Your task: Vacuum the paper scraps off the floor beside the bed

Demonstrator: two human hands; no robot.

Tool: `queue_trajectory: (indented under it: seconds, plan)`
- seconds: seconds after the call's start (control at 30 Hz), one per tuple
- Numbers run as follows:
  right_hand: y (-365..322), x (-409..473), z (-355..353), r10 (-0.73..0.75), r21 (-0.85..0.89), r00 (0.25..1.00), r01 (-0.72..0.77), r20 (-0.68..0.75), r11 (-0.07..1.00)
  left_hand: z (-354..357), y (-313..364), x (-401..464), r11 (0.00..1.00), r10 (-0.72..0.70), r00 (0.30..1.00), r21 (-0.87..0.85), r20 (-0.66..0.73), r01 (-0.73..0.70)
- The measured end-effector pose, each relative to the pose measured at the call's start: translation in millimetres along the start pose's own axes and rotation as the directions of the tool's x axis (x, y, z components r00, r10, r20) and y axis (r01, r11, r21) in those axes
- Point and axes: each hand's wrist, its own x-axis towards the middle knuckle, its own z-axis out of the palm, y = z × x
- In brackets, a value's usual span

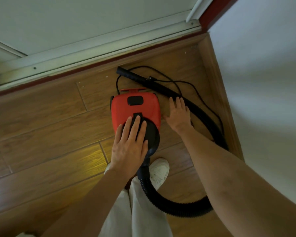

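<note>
A red canister vacuum [135, 110] with a black front cap sits on the wooden floor [41, 134] in a corner. My left hand [129, 144] lies flat on its black handle and cap, fingers straight. My right hand [178, 115] hovers open just right of the red body, fingers spread, close to the black hose [169, 204] and wand [138, 77]. The hose loops from the vacuum's front round to the right and up along the wall. A black power cord [186, 82] lies tangled over the wand. A few tiny white scraps [106, 76] dot the floor near the threshold.
A white sliding-door track [92, 47] with a red-brown threshold runs across the top. A white wall [263, 82] with a wooden skirting board closes off the right. My white shoe [159, 170] and light trouser leg stand just below the vacuum.
</note>
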Motion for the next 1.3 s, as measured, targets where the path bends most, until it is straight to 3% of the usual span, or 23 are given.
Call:
queue_trajectory:
  seconds: [0.2, 0.4, 0.73, 1.07, 1.3]
  plan:
    - [-14.0, -99.7, -63.5, -0.01, 0.016, 1.0, 0.01, -0.015, 1.0, -69.2, 11.2, -13.2, 1.0, -0.029, 0.999, 0.001, 0.044, 0.029]
    - [-46.0, -220.7, -167.7, -0.088, 0.008, 0.996, 0.088, -0.024, 0.996, -193.0, 13.4, -27.8, 0.993, -0.112, 0.993, -0.036, 0.031, 0.114]
    - [-84.1, -382.6, -317.1, -0.108, 0.149, 0.932, 0.168, -0.347, 0.974, -378.6, 24.0, -99.1, 0.97, -0.225, 0.973, -0.107, -0.041, 0.22]
    - [-82.5, -501.1, -372.1, -0.142, 0.135, 0.872, 0.229, -0.47, 0.964, -488.0, 66.5, -177.1, 0.999, -0.033, 0.992, -0.002, -0.125, 0.033]
    - [-51.7, -551.0, -397.2, -0.253, 0.068, 0.818, 0.334, -0.517, 0.94, -532.5, 110.6, -221.8, 0.991, -0.125, 0.978, 0.027, -0.165, 0.131]
